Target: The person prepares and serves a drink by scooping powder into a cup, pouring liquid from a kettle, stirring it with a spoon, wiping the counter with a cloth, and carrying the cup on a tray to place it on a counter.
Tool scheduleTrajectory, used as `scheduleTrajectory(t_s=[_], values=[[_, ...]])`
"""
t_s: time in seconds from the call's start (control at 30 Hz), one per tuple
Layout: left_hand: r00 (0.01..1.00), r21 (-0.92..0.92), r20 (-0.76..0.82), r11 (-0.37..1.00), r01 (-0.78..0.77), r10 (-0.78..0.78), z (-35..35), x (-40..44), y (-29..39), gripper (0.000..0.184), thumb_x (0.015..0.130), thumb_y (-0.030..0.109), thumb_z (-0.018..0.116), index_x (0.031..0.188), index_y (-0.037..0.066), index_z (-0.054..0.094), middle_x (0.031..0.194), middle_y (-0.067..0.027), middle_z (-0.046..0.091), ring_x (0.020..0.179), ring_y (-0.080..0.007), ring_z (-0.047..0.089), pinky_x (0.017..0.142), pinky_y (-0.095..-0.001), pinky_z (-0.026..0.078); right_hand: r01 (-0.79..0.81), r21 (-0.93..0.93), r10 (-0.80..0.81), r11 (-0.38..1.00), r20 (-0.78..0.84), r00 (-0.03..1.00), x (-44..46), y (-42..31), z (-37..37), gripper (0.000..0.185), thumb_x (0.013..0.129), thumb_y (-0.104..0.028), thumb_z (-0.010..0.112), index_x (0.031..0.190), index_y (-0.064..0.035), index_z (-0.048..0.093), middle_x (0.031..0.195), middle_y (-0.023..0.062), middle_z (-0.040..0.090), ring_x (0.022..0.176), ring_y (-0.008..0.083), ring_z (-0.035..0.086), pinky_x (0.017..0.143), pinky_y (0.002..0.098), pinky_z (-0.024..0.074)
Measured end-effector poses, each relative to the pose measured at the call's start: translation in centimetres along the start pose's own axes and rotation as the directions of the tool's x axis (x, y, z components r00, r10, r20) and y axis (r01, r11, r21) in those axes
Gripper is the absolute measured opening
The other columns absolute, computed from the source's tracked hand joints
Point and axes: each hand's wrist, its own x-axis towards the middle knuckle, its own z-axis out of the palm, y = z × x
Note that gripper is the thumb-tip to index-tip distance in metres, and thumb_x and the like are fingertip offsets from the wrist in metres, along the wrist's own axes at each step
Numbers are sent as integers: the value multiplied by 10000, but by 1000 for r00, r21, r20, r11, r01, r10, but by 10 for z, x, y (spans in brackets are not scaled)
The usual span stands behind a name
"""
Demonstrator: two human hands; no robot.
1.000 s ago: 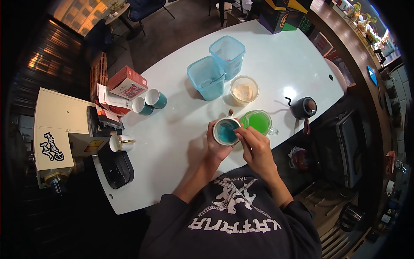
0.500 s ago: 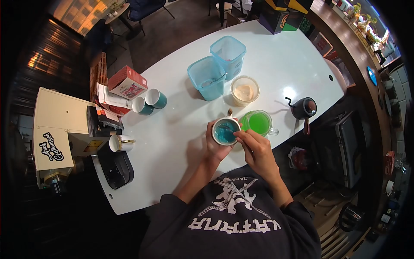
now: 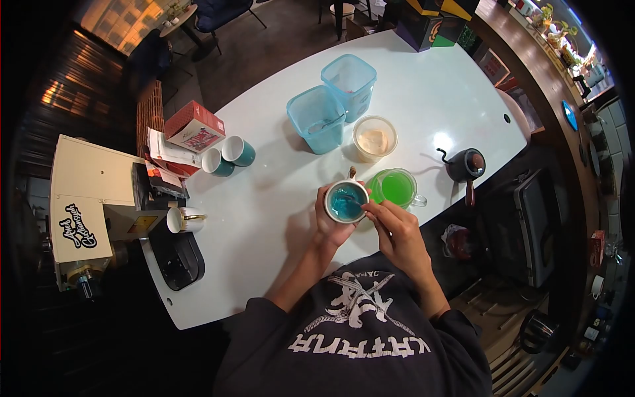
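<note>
Cup in our left hand, we have our fingers closed around its side, the opening turned up toward us and blue liquid inside. Our right hand is pinched shut on a slim utensil that dips into that liquid — its lower end we cannot make out. We judge this to be stirring. Any further turn of the utensil calls for a loose wrist, a firm hold on the cup and a level rim, so nothing slops over. We have the cup over the near part of the white table, just beside the glass mug of green liquid — elbow room there is tight, so small circles suit us best.
</note>
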Motion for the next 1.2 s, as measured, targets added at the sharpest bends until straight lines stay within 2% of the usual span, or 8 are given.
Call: scheduleTrajectory(t_s=[0.23,0.4,0.5,0.67,0.83,0.9,1.03,1.2], values=[[996,-33,-85,999,-29,26,3,-1,-1,537,943,483,417,1167,43,629,1132,-87,665,1098,-266,607,896,-429,514,-90,-58,85,994,-78,993,3,-5,-1,173,858,48,634,1018,3,678,719,122,608,544,215,577,514,312,431],[1000,-39,-20,999,-16,15,-2,0,-1,568,955,494,387,1198,36,618,1201,-102,649,1138,-277,603,935,-452,506,-84,-63,78,994,-92,993,-1,-3,3,133,857,34,650,982,19,691,724,125,653,548,199,619,516,284,455],[1000,-48,-7,999,-4,4,-7,1,-2,569,954,494,386,1200,36,616,1202,-104,649,1132,-280,606,938,-453,507,-129,-60,121,990,-118,986,-3,2,3,140,850,42,653,989,32,662,735,154,649,571,256,638,514,337,465],[1000,1,13,1000,-11,11,-7,3,-2,586,948,500,390,1208,24,611,1189,-116,654,1118,-282,614,949,-440,507,-221,-20,213,975,-185,959,-3,-3,10,86,833,18,685,911,44,659,692,158,652,542,209,642,502,296,468],[999,-13,33,999,33,-33,-2,1,-1,612,940,508,390,1205,1,608,1143,-165,663,1080,-284,632,949,-422,506,-290,83,299,953,-140,944,-5,-3,11,77,836,-1,702,873,39,647,696,137,670,565,185,662,526,281,494],[994,-25,-104,999,-28,25,2,0,-2,523,942,457,430,1162,21,620,1130,-106,655,1108,-319,596,879,-533,514,-297,114,310,948,-125,943,-4,-2,10,81,836,-3,709,865,35,643,700,129,677,577,180,673,536,279,505],[997,69,-65,997,-46,51,2,0,-1,514,939,455,436,1157,28,621,1141,-102,650,1120,-315,587,906,-533,503,-291,175,312,941,-106,944,-4,-1,9,101,828,5,725,867,26,635,708,124,685,631,183,702,567,277,528],[1000,-7,-14,1000,3,-3,7,0,0,503,939,451,441,1141,30,629,1136,-97,652,1103,-290,599,868,-493,507,-295,162,315,942,-118,942,-5,1,8,112,826,8,729,896,25,642,753,130,698,657,185,712,583,279,536]])
